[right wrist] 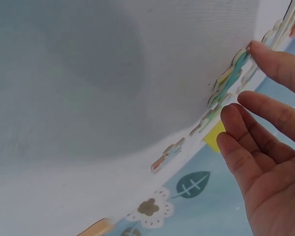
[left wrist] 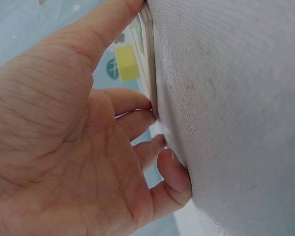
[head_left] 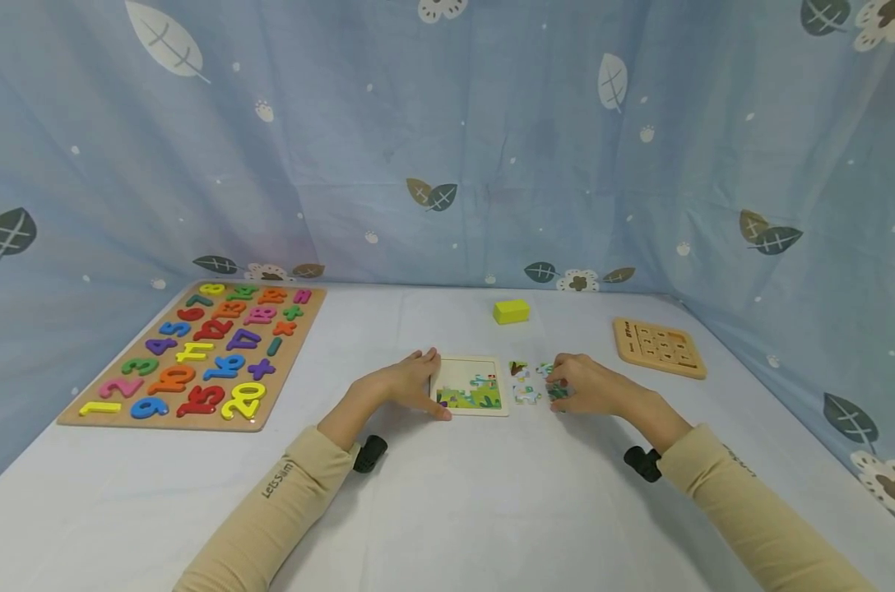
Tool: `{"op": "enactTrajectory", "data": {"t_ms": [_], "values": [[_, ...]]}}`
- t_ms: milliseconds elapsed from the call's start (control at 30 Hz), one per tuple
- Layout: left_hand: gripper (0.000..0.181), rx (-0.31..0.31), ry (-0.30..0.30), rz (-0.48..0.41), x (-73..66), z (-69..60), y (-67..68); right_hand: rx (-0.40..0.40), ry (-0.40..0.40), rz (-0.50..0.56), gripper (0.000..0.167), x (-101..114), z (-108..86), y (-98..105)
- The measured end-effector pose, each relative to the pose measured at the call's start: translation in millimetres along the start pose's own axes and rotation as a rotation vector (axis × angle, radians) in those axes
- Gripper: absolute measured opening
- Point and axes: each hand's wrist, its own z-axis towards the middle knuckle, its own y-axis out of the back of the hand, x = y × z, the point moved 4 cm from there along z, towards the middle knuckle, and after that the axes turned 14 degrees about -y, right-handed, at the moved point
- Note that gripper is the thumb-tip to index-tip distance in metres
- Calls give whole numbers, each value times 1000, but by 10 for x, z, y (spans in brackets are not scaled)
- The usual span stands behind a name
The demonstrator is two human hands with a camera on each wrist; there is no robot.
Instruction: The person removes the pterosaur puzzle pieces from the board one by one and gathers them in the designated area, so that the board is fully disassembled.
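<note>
A light wooden jigsaw tray (head_left: 471,359), its lower part filled with a green picture, lies flat on the table. My left hand (head_left: 410,384) holds its left side, thumb at the near corner and fingertips at the far one; in the left wrist view those fingertips touch the tray's edge (left wrist: 151,64). To the tray's right lie several loose jigsaw pieces (head_left: 525,393). Over the rightmost, my right hand (head_left: 590,385) pinches a dark green jigsaw piece (head_left: 557,391) between thumb and fingertips. The right wrist view shows the thumb against a piece's edge (right wrist: 231,76); the fingers partly cover others.
A yellow-green block (head_left: 511,312) stands behind the loose pieces. On the left lies a large board of colourful numbers (head_left: 270,403); at right is a small wooden number board (head_left: 660,349). Blue patterned cloth (head_left: 492,164) hangs behind the white-covered table (head_left: 492,510).
</note>
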Motion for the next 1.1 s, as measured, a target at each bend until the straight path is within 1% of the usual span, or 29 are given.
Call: {"op": "enactTrajectory", "data": {"t_ms": [67,200,467,600,767,967,1100], "values": [[105,-2,-1,6,3,6,-2,-2,-8,0,37,9,4,-1],[106,-7,-3,13,11,16,-3,-4,2,6,40,48,15,11],[106,-1,-3,11,-3,-5,1,-3,36,15,42,158,84,7],[107,5,-3,14,14,6,-11,1,48,30,41,244,121,-9],[106,-1,-1,10,41,32,-25,3,70,40,40,363,177,-31],[106,-2,3,8,24,22,-16,20,96,34,38,498,267,-72],[106,-1,5,5,12,13,-10,18,129,29,32,580,322,-97]]}}
